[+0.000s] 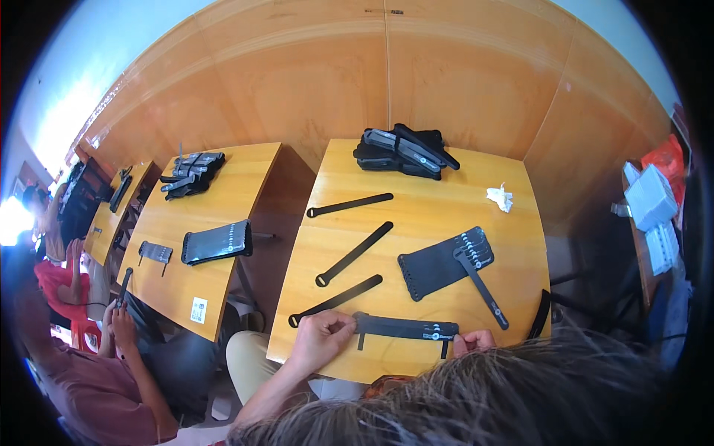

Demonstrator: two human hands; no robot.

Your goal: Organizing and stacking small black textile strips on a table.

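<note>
A short stack of black straps (405, 328) with white print lies across the near part of the table, two thin strips poking out under it. My left hand (325, 340) pinches its left end between thumb and fingers. At the right end, my right hand (474, 341) has its fingers curled against the stack's tip; hair hides its lower part. Left of centre lie three loose black straps with looped ends: a far strap (349, 205), a middle strap (355, 253) and a near strap (336, 300). To the right, a single strap (485, 293) rests slantwise on a fanned strap stack (431, 271).
A heap of black strap bundles (405, 152) sits at the table's far edge. A crumpled white tissue (500, 197) lies far right, another black strap (540, 314) at the right edge. On the left, a co-worker (97, 379) sits at a neighbouring table (212, 286) holding more straps.
</note>
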